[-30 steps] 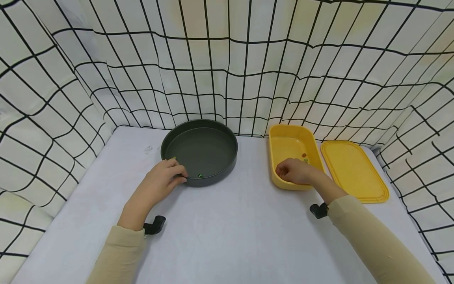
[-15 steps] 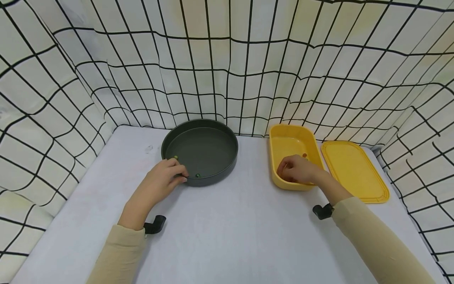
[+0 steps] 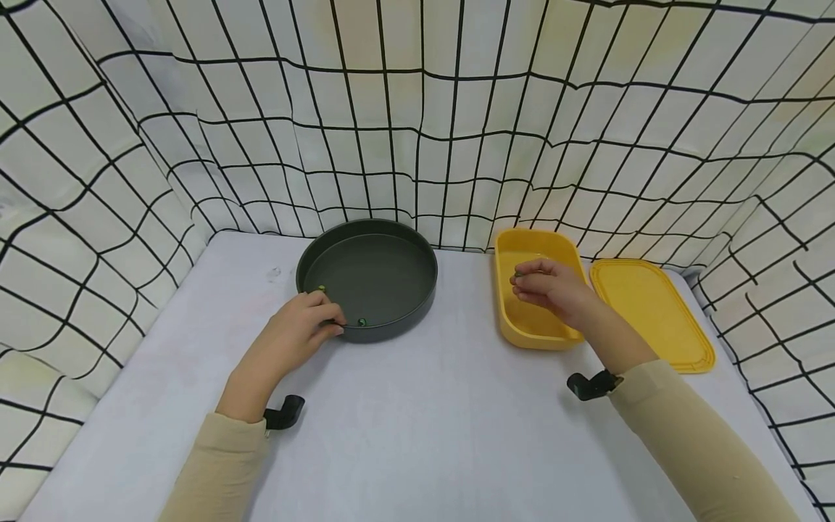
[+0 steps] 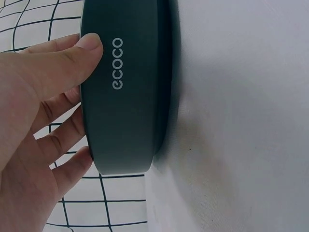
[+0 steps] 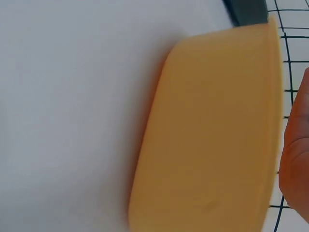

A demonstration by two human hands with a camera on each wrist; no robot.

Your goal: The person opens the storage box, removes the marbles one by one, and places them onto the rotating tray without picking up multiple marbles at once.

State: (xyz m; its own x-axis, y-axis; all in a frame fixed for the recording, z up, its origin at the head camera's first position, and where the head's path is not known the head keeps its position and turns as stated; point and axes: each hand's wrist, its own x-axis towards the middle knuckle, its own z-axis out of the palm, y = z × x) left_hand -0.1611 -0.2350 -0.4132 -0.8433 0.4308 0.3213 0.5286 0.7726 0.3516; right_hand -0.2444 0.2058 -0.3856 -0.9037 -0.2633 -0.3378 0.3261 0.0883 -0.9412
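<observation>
White tabletop [image 3: 430,435], pale walls [image 3: 437,156] on three sides, wavy black grid lines [image 3: 422,70], soft light

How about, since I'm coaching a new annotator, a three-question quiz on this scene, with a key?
1. What is the left hand doing?
A) Hanging beside the body
B) Gripping the rim of the round dark grey-green pan
C) Lying palm-up

2. True or false: in the head view, the flat yellow rectangular lid lies to the right of the open yellow rectangular container.

3. Fill in the blank: in the left wrist view, the pale lettering on the pan's side reads "____".

Key: 1. B; 2. True; 3. ecoco
</observation>
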